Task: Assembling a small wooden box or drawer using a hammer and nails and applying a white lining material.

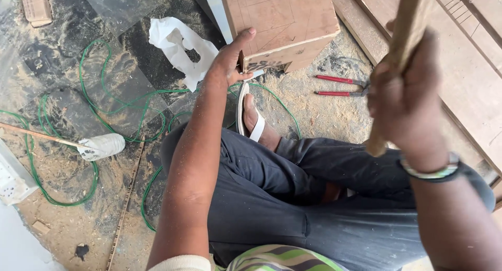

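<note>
Left hand grips the near corner of a wooden box on the sawdust floor, thumb on top. Right hand is fisted tight around an upright wooden stick. Red-handled pincers lie beside the box; green cable loops left.

Wooden box: plain light plywood with pencil lines on top, standing on the sawdust-covered floor, gripped at its near left corner. Wooden handle: pale, slender, held nearly upright, its lower end projecting below the closed grip.
</note>
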